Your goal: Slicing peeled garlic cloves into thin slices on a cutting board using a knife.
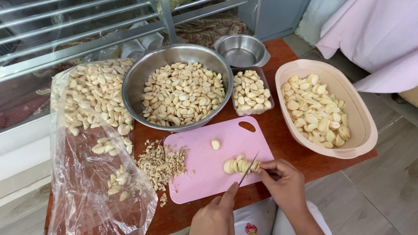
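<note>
My right hand (285, 180) pinches the garlic cloves (241, 166) steady on the pink board (209, 169) while my left hand (217, 213), closed round its handle, guides the knife (249, 169) through them.

A red-brown table (300, 150) carries a pink cutting board (204, 167); steel bowl (135, 87); beige tub (365, 135); plastic bag (82, 191).

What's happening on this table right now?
A person is slicing garlic on a pink cutting board. The left hand holds a knife, blade down in a row of garlic cloves that the right hand steadies. One loose clove lies further up the board, and a pile of trimmed bits sits beside its left edge. Behind stand a steel bowl, a small clear tub, a beige basin and a plastic bag, all holding peeled cloves.
</note>
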